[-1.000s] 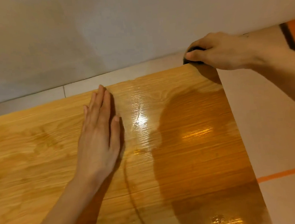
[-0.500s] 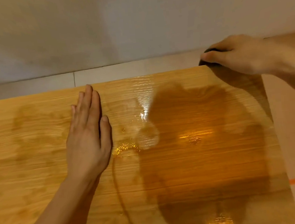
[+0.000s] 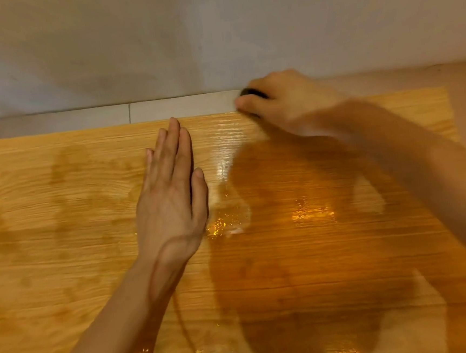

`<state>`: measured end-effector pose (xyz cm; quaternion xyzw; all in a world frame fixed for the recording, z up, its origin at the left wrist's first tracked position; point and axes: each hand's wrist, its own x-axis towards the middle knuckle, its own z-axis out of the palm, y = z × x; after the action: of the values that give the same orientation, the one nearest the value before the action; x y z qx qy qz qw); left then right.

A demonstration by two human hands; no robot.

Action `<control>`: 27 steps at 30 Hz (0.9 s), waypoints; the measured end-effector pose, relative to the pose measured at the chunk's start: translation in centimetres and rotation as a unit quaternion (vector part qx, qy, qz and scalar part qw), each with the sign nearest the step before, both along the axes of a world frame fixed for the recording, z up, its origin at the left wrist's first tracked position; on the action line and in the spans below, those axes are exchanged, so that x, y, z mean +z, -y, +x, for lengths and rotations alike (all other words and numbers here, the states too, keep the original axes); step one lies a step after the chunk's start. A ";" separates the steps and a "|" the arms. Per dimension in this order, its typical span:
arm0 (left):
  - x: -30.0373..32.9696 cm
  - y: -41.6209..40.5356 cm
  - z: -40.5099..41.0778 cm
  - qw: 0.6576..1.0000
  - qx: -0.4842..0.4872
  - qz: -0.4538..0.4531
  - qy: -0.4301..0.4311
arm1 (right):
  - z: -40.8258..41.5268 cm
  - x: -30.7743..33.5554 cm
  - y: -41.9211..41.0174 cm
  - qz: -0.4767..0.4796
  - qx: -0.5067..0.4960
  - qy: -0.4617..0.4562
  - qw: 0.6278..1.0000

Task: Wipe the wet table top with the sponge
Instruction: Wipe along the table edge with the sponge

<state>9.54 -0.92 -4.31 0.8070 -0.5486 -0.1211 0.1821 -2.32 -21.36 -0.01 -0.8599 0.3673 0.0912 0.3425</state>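
Note:
The wooden table top (image 3: pixel 63 247) fills the view, glossy and wet in its middle and right part, with glinting water patches. My right hand (image 3: pixel 290 103) grips a dark sponge (image 3: pixel 249 91) at the table's far edge; only a sliver of the sponge shows beyond my fingers. My left hand (image 3: pixel 171 193) lies flat on the table near the middle, fingers straight and together, pointing toward the far edge.
A pale wall (image 3: pixel 213 31) rises right behind the table, with a light tiled strip (image 3: pixel 80 119) along its base. The table's right edge (image 3: pixel 450 118) borders a pale floor. Dull damp streaks mark the left part of the wood.
My right hand has slid the sponge leftward along the far edge, away from the right corner and closer to my left hand. My left hand stays flat in place.

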 end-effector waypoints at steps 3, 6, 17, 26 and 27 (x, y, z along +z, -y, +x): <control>0.0 0.1 0.2 0.999 0.013 -0.012 -0.035 | -4.3 1.4 1.7 0.030 -0.060 -0.034 0.997; 0.4 -0.7 0.7 0.998 0.009 -0.019 -0.062 | -3.9 1.8 1.6 0.045 -0.058 -0.062 0.995; 1.1 -8.7 4.0 0.996 0.085 0.024 -0.002 | 10.6 -0.7 -4.7 0.002 0.083 0.050 0.995; 0.2 -8.8 4.0 0.996 0.084 0.007 0.008 | -4.4 -0.6 -2.2 -0.150 -0.089 0.069 0.982; 0.2 -8.8 4.1 0.997 0.082 0.006 0.011 | -4.0 -1.0 -2.6 -0.162 -0.089 0.074 0.980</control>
<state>13.59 7.91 -4.10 0.8517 -0.4817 -0.0996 0.1806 -6.29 -18.73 -0.99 -0.8722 0.4260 -0.0641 0.2316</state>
